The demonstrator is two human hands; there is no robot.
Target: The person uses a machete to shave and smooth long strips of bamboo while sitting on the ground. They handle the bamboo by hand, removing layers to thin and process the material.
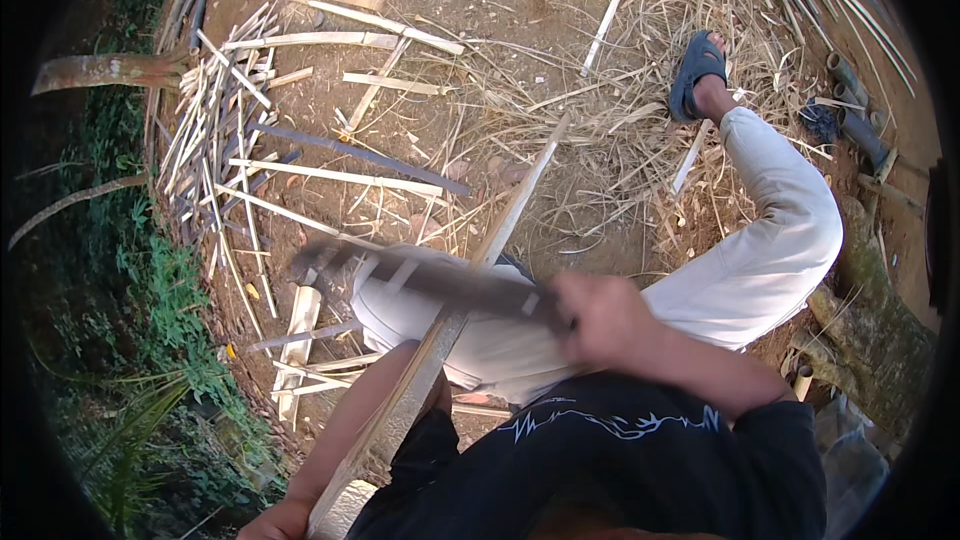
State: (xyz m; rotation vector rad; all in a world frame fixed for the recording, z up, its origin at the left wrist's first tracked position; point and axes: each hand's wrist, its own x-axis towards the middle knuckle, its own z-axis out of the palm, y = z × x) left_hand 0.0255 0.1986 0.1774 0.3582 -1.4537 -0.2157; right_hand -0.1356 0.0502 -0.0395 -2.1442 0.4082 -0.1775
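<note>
A long bamboo strip (410, 385) slants across my lap, from the lower left up toward the middle of the ground. At its near end my left hand (275, 521) closes against the strip; the lower frame edge cuts off part of the fingers. My right hand (610, 318) is closed round the handle end of a machete (430, 280), a broad dark blade smeared by motion. The blade lies crosswise over the bamboo strip, above my thighs, its far end pointing left. Whether the edge touches the strip is hard to see.
A heap of split bamboo strips (205, 130) lies at the left, beside green plants (170, 310). Thin shavings (620, 150) litter the ground ahead, near my sandalled foot (697, 75). Bamboo tubes (860, 135) and a log (860, 340) lie at the right.
</note>
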